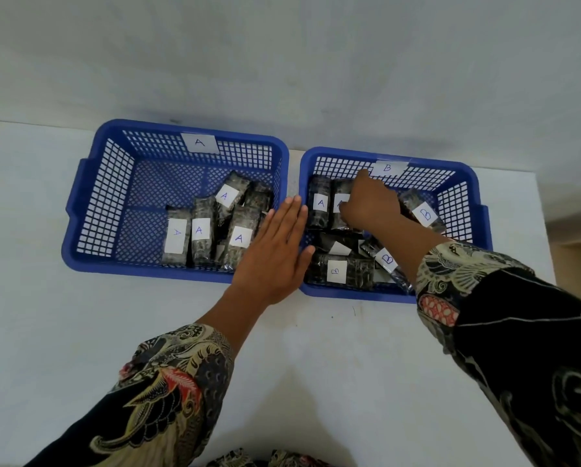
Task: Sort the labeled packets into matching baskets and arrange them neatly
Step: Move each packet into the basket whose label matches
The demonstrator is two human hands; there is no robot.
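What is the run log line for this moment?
right hand: on A packet in basket B | left hand: open, between baskets

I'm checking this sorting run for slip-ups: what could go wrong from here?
1. Two A packets stand in basket B; the right hand reaches one, and the other could be left behind.
2. The B packets lie crisscrossed, so lifting one out may disturb them further.
3. The left hand hovers flat over the adjoining rims and could nudge basket A.
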